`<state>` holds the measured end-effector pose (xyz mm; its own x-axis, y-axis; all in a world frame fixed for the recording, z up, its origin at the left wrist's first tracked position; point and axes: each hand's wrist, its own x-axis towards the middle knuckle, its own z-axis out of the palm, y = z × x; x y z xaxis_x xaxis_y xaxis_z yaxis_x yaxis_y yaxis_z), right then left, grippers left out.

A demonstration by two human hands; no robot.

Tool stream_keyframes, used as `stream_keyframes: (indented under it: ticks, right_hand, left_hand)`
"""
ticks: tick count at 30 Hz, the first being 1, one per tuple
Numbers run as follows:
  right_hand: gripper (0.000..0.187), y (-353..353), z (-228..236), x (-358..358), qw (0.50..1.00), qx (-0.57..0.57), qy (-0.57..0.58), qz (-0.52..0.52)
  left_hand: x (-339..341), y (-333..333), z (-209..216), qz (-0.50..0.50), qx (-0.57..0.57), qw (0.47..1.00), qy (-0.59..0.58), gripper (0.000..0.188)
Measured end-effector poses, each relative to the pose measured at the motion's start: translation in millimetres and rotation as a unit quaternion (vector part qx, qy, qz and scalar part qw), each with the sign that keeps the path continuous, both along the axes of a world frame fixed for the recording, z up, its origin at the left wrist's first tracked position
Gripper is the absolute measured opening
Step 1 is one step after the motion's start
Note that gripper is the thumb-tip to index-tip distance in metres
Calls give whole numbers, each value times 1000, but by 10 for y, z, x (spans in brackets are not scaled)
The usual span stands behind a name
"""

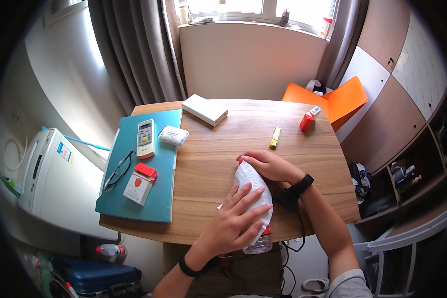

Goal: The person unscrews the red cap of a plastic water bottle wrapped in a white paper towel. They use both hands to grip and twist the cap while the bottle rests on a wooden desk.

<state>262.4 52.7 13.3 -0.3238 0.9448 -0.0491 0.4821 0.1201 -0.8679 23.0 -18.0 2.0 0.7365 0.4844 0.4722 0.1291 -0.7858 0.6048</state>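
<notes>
A clear plastic bottle with a red band lies lengthwise in front of me, its base reaching past the table's near edge. A white tissue covers most of its length. My left hand lies over the tissue with its fingers spread and stretched out. At the far end, my right hand is closed around the bottle's top, where a bit of red shows by the fingertips. The right palm side is hidden. Beside the right wrist, a black device with a cable rests on the table.
On the wooden table stand a white box, a yellow lighter and a red-and-white pack. A teal folder carries a remote control, glasses, a cigarette pack and a tissue packet. Behind is an orange chair.
</notes>
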Motion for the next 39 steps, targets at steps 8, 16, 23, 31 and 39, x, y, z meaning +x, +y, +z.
stream_keyframes:
  ticks: [8,16,23,31,39]
  right_hand:
    - [45,18,-96,25,998,-4,59,7]
    - [43,19,-70,31,1000,9,14,17]
    - [43,15,-32,19,1000,-10,0,8]
    - [45,15,-131,-1,997,43,61,7]
    - [42,-23,-30,-10,1000,4,29,-2]
  left_hand:
    - [-55,-54,37,-92,51,994,23,44]
    - [-3,-59,31,-48,38,998,10,45]
    - [-2,-45,43,-3,23,1000,0,43]
    - [-24,-80,30,-26,51,998,0,42]
    - [14,-53,27,58,39,997,-36,42]
